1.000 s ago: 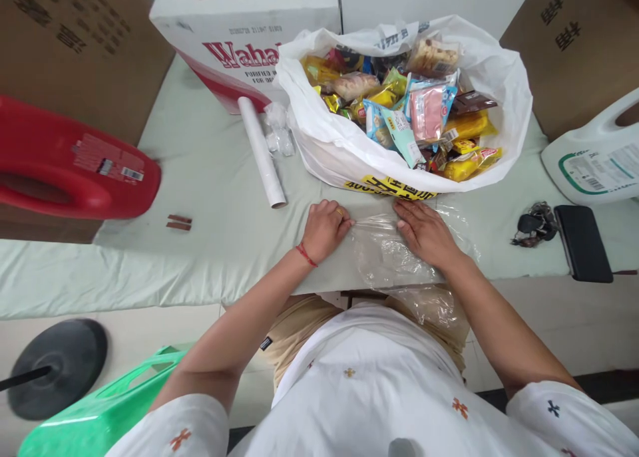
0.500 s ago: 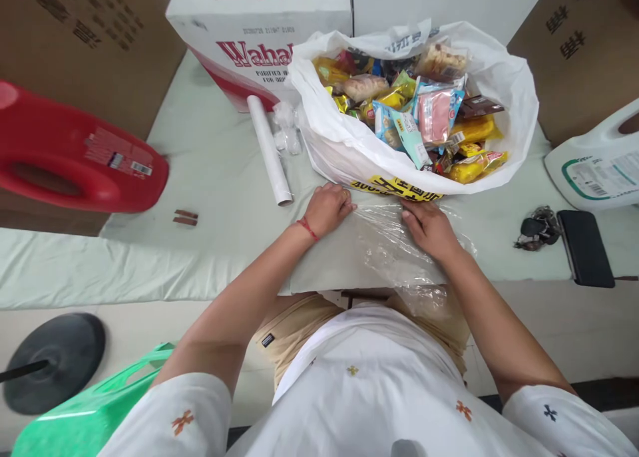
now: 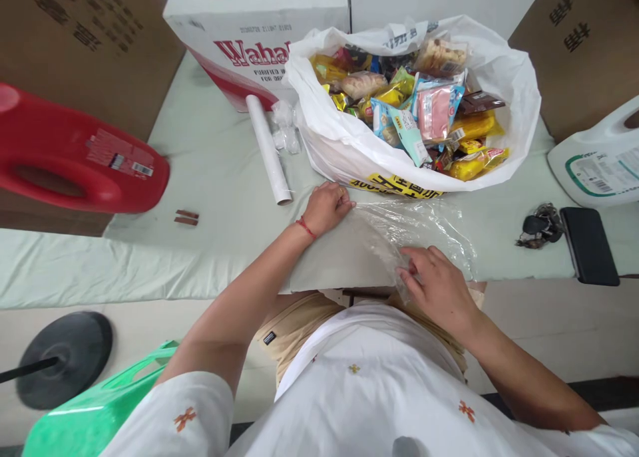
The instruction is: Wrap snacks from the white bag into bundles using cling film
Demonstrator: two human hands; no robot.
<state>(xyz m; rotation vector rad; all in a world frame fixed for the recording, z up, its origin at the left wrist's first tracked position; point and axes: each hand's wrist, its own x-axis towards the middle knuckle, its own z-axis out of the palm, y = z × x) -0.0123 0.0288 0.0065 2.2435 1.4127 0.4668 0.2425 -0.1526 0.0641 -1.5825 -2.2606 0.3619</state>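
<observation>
A clear plastic bag (image 3: 429,221) lies crumpled on the cloth-covered table in front of a white shopping bag (image 3: 329,134) full of wrapped snacks. My left hand (image 3: 327,207), with a red string on the wrist, has its fingers closed on the clear bag's left corner. Over the bag's lower part, near the table edge, is my right hand (image 3: 434,281). Its thumb and forefinger are apart and touch or hover over the film; whether they grip it is hard to see.
A white roll (image 3: 269,151) and crumpled plastic (image 3: 286,128) lie left of the shopping bag. Further left are a red jug (image 3: 74,157) and two brown strips (image 3: 186,217). Keys (image 3: 540,226), a black phone (image 3: 589,245) and a white jug (image 3: 599,157) stand or lie at right.
My right hand has moved from the shopping bag's base down towards the table edge, and its fingers have spread. The clear bag's lower part has shifted up onto the table. My left hand stays put.
</observation>
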